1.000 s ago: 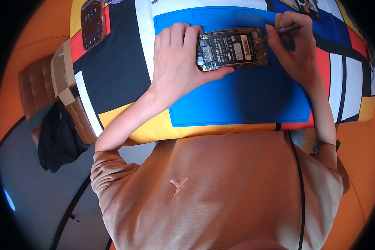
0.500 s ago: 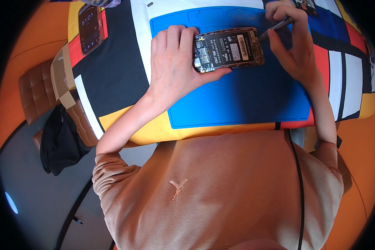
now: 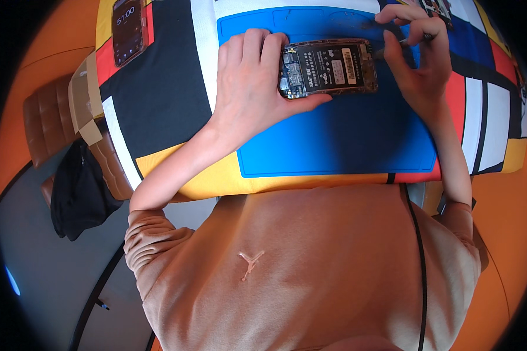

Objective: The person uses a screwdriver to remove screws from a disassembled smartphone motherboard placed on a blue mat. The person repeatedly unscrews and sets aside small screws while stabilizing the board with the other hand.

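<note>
An opened mobile phone (image 3: 301, 89) lies on the blue work mat (image 3: 275, 149), its back off, with a black battery (image 3: 325, 67) and bare circuit parts showing. My left hand (image 3: 246, 79) grips its left end, fingers along the far edge and thumb along the near edge. Just past the phone's right end is my right hand (image 3: 421, 67). Between its thumb and fingers it pinches a slim dark tool, like a small screwdriver (image 3: 427, 37). Blur and fingers hide much of this tool, and I cannot tell whether its tip touches the phone.
A second phone (image 3: 127, 32) with a lit screen lies at the far left of the patterned tablecloth (image 3: 164, 111). Another opened device (image 3: 439, 10) sits at the far right. Left of the table are a cardboard box (image 3: 82, 88), a brown padded seat (image 3: 52, 120) and a black cloth item (image 3: 82, 193).
In the picture, the opened phone and both hands sit slightly farther right. My right hand's fingers have shifted on the tool, which now lies at a flatter angle.
</note>
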`<control>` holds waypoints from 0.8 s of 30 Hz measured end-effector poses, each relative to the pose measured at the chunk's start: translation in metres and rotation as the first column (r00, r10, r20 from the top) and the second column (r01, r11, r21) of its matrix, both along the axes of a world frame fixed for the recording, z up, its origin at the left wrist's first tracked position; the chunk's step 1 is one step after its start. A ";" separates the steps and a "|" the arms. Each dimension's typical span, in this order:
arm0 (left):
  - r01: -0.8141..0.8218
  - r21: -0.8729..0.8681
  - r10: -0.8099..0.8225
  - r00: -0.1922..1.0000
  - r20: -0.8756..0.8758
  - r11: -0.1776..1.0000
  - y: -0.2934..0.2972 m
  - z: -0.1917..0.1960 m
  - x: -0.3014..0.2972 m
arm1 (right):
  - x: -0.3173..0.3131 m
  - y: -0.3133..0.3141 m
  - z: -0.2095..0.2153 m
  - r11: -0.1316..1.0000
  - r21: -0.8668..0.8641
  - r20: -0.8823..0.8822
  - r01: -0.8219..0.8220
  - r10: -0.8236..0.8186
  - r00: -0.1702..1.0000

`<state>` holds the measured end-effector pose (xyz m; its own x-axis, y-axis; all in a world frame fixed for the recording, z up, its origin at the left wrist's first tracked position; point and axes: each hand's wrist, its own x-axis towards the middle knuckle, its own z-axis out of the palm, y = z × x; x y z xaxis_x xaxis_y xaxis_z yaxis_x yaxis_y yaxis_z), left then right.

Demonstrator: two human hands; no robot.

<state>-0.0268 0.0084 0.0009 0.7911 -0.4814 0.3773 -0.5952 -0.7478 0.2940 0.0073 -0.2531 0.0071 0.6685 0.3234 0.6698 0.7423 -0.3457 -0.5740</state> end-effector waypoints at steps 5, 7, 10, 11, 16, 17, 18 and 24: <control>0.004 0.011 -0.004 1.000 0.009 1.000 0.000 0.000 0.001 | -0.005 -0.008 0.003 0.982 -0.184 0.026 -0.044 0.050 0.998; 0.013 0.004 -0.013 1.000 0.005 1.000 0.001 0.000 0.001 | -0.004 -0.011 0.002 0.983 -0.164 0.007 -0.079 0.082 0.997; 0.039 -0.038 -0.040 0.999 -0.024 0.999 0.002 -0.001 0.004 | -0.003 -0.010 -0.002 0.987 -0.155 0.030 -0.049 0.055 0.998; 0.044 -0.054 -0.047 0.998 -0.047 0.998 0.003 -0.001 0.004 | -0.004 -0.009 -0.003 0.983 -0.182 0.024 -0.018 0.022 0.999; 0.046 -0.086 -0.051 0.997 -0.058 0.995 0.003 -0.001 0.005 | -0.011 0.004 -0.007 0.997 -0.070 0.002 0.027 -0.027 1.000; 0.045 -0.096 -0.051 0.997 -0.055 0.994 0.003 -0.001 0.005 | -0.012 0.007 -0.007 1.000 -0.008 -0.065 0.021 -0.021 0.998; 0.048 -0.114 -0.053 0.998 -0.046 0.992 0.003 -0.001 0.005 | -0.013 0.007 -0.007 1.000 -0.003 -0.178 -0.014 0.013 0.984; 0.045 -0.149 -0.052 0.998 -0.041 0.988 0.002 0.000 0.004 | -0.010 -0.006 0.008 0.997 0.065 -0.551 -0.029 0.060 0.832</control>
